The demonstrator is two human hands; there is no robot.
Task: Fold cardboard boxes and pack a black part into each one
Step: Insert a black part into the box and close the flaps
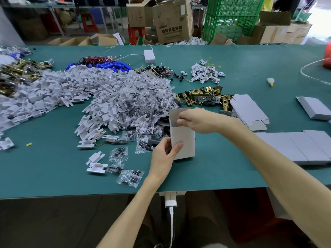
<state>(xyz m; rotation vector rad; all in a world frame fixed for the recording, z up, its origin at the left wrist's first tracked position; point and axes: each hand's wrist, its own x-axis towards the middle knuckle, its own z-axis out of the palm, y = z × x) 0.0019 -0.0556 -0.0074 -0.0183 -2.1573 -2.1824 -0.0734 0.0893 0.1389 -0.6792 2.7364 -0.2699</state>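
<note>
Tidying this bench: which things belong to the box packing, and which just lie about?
Job: small white cardboard box, gripped by left hand and right hand; flat white box blanks; black part beside it.
Lying about: blue cylinders; brass latch bolts.

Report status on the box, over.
Left grip holds box low, right grip pinches its top flap. Box upright, top open. Black part lies left of it, unpacked.

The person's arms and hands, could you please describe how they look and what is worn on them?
Both forearms are bare as far as the head view shows, with no sleeves. The left hand and right hand wear no gloves; no watch, bracelet or ring is visible.
</note>
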